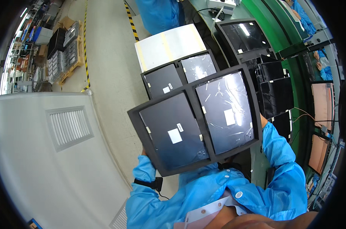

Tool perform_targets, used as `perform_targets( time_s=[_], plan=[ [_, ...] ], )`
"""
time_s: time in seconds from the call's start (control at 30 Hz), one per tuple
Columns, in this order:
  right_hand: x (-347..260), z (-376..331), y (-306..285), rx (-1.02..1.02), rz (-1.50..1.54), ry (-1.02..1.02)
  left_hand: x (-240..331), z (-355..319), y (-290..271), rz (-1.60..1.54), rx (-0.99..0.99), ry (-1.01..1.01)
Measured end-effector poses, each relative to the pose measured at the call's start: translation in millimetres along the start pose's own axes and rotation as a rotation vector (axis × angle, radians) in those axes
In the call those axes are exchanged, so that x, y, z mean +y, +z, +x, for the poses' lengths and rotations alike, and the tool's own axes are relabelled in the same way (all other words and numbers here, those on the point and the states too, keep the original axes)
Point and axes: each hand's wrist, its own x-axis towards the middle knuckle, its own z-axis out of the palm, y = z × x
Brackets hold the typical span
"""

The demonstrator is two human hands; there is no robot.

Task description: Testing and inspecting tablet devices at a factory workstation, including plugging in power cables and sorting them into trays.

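A black foam tray [201, 126] is held up in front of me, tilted, its left end lower. Two flat dark tablet-like devices lie side by side in its pockets: a dark left one [163, 152] and a right one [215, 99] under glossy, wrinkled clear film. Each carries small white labels. My left hand [144, 152] grips the left edge, its fingers mostly hidden beneath. At the right edge, my right hand [263, 121] holds the tray, with only a part of it showing. Just beyond is a similar black tray [145, 81] with two more devices, partly covered by mine.
A white board [169, 44] with yellowish strips lies beyond the trays. On the green bench to the right are another tray [264, 53] and several dark panels [276, 97]. A co-worker's blue sleeve [157, 15] is ahead. A grey-white cabinet [62, 168] stands left, a loaded pallet [71, 68] behind it.
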Motion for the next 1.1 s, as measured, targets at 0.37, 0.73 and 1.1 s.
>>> perform_targets(
  time_s=[0.37, 0.73, 1.1],
  plan=[
    [-117, 159, 82, -0.161, -0.059, -0.266, 154, 141, 92, 0.188, -0.163, 0.157],
    [-125, 211, 115, -0.165, -0.021, -0.268, 105, 104, 77, 0.150, -0.123, 0.124],
    [-110, 232, 114, -0.221, -0.038, -0.318, 98, 125, 102, 0.208, -0.077, 0.407]
  ],
)
